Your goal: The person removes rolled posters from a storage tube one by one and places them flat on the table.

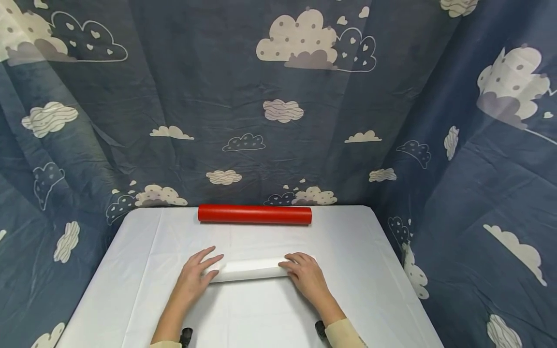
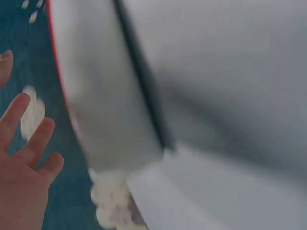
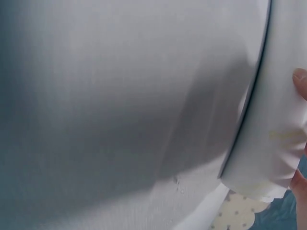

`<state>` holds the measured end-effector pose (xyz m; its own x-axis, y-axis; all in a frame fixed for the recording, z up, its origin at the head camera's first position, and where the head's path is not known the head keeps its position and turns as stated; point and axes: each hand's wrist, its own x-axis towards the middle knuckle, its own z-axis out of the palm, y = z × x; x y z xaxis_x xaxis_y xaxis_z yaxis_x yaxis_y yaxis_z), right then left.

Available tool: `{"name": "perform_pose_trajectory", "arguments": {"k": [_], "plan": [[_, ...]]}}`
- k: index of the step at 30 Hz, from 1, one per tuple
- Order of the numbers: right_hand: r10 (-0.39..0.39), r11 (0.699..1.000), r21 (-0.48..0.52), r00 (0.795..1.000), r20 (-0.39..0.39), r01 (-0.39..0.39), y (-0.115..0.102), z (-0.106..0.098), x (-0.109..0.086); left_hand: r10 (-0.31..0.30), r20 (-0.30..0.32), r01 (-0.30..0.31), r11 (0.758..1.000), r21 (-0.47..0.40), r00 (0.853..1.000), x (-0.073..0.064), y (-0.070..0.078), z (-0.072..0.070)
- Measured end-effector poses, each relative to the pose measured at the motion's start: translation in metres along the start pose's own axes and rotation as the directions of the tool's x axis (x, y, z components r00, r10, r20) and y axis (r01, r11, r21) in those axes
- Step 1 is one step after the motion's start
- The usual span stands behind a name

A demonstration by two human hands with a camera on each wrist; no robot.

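A white roll (image 1: 250,269), like rolled-up paper or sheeting, lies crosswise on the white table in front of me. My right hand (image 1: 306,278) grips its right end; in the right wrist view the thumb (image 3: 301,81) lies against the white surface and other fingers show at the far side. At the roll's left end is my left hand (image 1: 193,274), fingers spread and relaxed. The left wrist view shows that hand (image 2: 24,187) with its fingers apart beside the blurred white roll (image 2: 105,96).
A red roll (image 1: 254,214) lies along the back edge of the white-covered table (image 1: 348,251). Behind and on both sides hangs a dark blue curtain (image 1: 209,96) with a cloud print, close to the table's edges.
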<state>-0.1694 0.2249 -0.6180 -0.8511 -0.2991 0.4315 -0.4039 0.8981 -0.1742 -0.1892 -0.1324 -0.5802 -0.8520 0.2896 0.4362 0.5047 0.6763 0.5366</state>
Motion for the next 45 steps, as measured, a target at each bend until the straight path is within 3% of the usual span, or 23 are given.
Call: {"name": "perform_pose_trajectory", "arguments": {"k": [4,9,14,19,23,26,30,35,39,42,45], "plan": [[-0.018,1.000,-0.003,1.000,-0.001,0.018,0.004,-0.001,0.000,0.015,0.108,-0.015,1.000,-0.005,0.994,0.003,0.008,0.023],[-0.040,0.999,-0.001,0.999,-0.003,0.040,0.007,-0.002,0.001,-0.024,0.217,0.016,0.999,0.037,0.976,0.001,0.012,0.034],[-0.046,0.999,-0.001,0.998,-0.037,0.046,0.009,-0.002,0.004,-0.052,0.295,0.026,0.995,0.092,0.954,0.007,0.020,0.032],[-0.025,0.999,-0.048,0.998,-0.058,0.022,0.006,0.003,0.009,-0.099,0.420,0.033,0.986,0.163,0.902,0.013,0.033,0.024],[0.028,0.991,-0.129,0.996,-0.079,-0.038,-0.001,0.005,0.012,-0.074,0.475,-0.008,0.986,0.168,0.877,0.010,0.040,0.018],[0.111,0.984,-0.129,0.990,-0.082,-0.121,-0.008,0.004,0.012,-0.033,0.507,-0.053,0.987,0.154,0.861,0.006,0.043,0.014],[0.283,0.959,0.019,0.959,-0.010,-0.283,-0.018,0.004,0.012,-0.039,0.572,-0.029,0.994,0.109,0.819,0.003,0.049,0.010],[0.460,0.855,0.192,0.876,0.145,-0.481,-0.025,0.006,0.013,-0.062,0.624,0.056,0.998,0.029,0.779,-0.002,0.056,0.010],[0.500,0.812,0.229,0.842,0.202,-0.537,-0.030,0.009,0.014,-0.059,0.660,0.102,0.994,-0.026,0.749,-0.007,0.061,0.013],[0.502,0.796,0.255,0.834,0.229,-0.549,-0.035,0.008,0.014,-0.056,0.686,0.143,0.987,-0.071,0.725,-0.011,0.065,0.017],[0.487,0.790,0.271,0.832,0.268,-0.550,-0.041,0.007,0.013,-0.046,0.702,0.187,0.974,-0.126,0.711,-0.017,0.070,0.022]]}}
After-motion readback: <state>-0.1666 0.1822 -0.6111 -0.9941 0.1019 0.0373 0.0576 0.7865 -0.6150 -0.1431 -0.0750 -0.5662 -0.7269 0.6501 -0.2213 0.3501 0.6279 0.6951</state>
